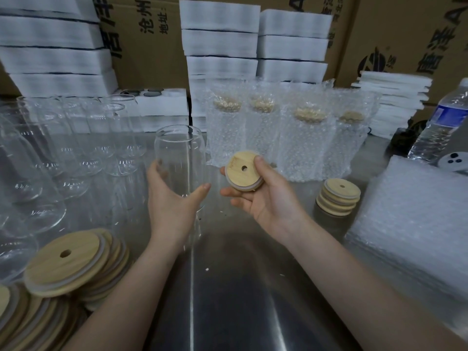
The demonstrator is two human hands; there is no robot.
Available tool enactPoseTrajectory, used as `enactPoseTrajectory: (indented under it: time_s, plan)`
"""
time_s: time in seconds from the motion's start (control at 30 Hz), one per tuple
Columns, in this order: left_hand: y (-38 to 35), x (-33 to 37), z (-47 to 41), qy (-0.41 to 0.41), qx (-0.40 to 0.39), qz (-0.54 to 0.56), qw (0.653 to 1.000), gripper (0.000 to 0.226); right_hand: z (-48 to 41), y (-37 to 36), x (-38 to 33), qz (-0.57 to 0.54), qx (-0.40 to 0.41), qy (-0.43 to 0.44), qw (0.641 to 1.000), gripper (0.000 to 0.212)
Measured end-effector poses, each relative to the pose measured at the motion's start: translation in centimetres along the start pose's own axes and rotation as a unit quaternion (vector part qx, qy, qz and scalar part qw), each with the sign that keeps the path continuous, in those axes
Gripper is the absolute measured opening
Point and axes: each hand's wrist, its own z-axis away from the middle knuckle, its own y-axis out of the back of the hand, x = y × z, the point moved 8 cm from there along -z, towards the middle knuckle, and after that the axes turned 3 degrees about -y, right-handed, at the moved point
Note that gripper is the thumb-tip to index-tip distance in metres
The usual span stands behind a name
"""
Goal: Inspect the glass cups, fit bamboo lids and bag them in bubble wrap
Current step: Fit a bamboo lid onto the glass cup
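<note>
My left hand (172, 203) grips a clear glass cup (180, 153) upright above the steel table, its mouth bare. Just to its right my right hand (263, 196) holds a round bamboo lid (243, 171) with a centre hole, thumb on the rim, tilted toward me. Several bare glass cups (63, 148) stand at the left. Several lidded cups in bubble wrap bags (286, 138) stand behind my hands. Loose bamboo lids (68, 264) are piled at the lower left, and a short lid stack (339, 197) stands right of my right hand.
A stack of flat bubble wrap bags (415, 224) lies at the right edge. A water bottle (440, 125) stands far right. White foam trays (220, 44) and cardboard boxes (152, 34) line the back. The steel table (240, 287) lies between my forearms.
</note>
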Motion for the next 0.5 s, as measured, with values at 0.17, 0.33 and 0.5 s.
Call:
enactPoseTrajectory:
  time_s: [0.17, 0.33, 0.5]
  plan:
    - [0.0, 0.3, 0.2, -0.015, 0.013, -0.006, 1.0, 0.095, 0.0, 0.4, -0.6, -0.025, 0.015, 0.034, 0.999, 0.042]
    - [-0.2, 1.3, 0.6, -0.051, 0.009, -0.037, 0.998, 0.096, 0.4, 1.1, -1.6, -0.048, 0.047, 0.067, 0.995, 0.043]
    - [-0.5, 2.5, 1.0, -0.113, -0.003, -0.106, 0.988, 0.097, 0.7, 1.6, -2.6, -0.034, 0.083, 0.114, 0.989, 0.036]
